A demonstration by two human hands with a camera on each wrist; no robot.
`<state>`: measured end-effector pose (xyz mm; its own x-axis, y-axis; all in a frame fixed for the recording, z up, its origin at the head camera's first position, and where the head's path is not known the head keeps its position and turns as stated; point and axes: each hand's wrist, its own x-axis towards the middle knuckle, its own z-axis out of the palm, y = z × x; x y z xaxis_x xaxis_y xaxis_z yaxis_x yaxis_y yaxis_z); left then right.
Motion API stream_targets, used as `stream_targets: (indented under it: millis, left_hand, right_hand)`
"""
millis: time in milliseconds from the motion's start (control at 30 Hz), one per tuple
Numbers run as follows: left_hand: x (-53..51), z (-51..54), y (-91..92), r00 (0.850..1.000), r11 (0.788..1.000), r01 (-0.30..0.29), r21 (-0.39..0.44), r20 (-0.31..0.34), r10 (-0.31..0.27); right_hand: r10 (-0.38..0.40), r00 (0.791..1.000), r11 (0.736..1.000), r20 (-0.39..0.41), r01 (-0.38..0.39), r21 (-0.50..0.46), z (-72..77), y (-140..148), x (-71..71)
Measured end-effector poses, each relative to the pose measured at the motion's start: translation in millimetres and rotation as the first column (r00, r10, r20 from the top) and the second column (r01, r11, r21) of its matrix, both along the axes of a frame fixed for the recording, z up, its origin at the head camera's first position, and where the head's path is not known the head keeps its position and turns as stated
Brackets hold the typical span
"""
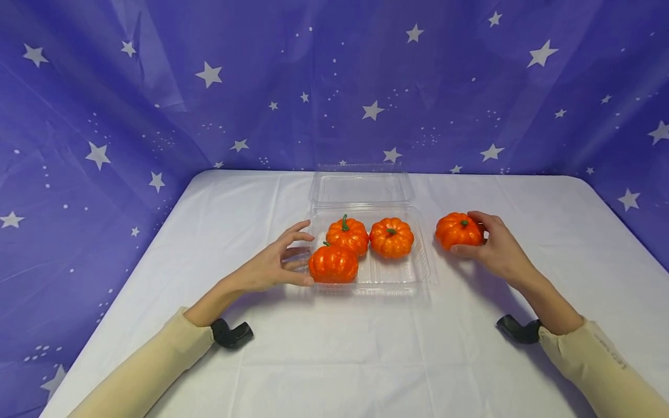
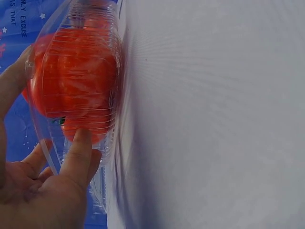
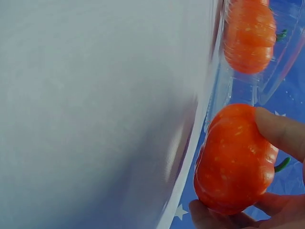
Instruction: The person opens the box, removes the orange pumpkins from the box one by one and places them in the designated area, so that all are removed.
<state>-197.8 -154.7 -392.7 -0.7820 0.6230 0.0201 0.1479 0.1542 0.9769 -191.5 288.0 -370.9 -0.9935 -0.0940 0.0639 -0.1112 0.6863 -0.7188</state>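
A clear plastic clamshell box [image 1: 384, 276] lies with its lid [image 1: 363, 188] folded back, away from the person. Inside its base are three orange toy pumpkins: a front-left one [image 1: 333, 265], one behind it [image 1: 345, 235] with an upright green stem, and one at the right [image 1: 392, 238]. My left hand [image 1: 269, 264] is at the box's left side, fingers spread, fingertips close to the wall; whether they press it is unclear. To the right of the box, my right hand [image 1: 496, 247] grips a fourth pumpkin [image 3: 236, 160] between thumb and fingers. Whether this pumpkin touches the table cannot be told.
A white cloth covers the table [image 1: 334, 360]. Behind and beside it hangs a purple-blue curtain [image 1: 334, 75] with white stars. A black wrist device [image 1: 230, 334] sits at the left sleeve's cuff, and a second black device [image 1: 517, 329] at the right one.
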Motion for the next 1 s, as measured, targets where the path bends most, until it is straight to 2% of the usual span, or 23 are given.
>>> stream_targets:
  millis: [400,1000]
  left_hand:
    - [1.0,0.6,1.0,1.000,1.000,0.002,0.007,0.011,-0.002]
    - [1.9,1.1,0.8,1.000,1.000,0.003,0.007,0.012,-0.003]
  right_hand:
    - [0.051,0.998,0.996,0.024,-0.052,0.071,-5.8,-0.8,0.9]
    - [0.075,0.995,0.995,0.061,-0.079,0.057,-6.5,2.7,2.4]
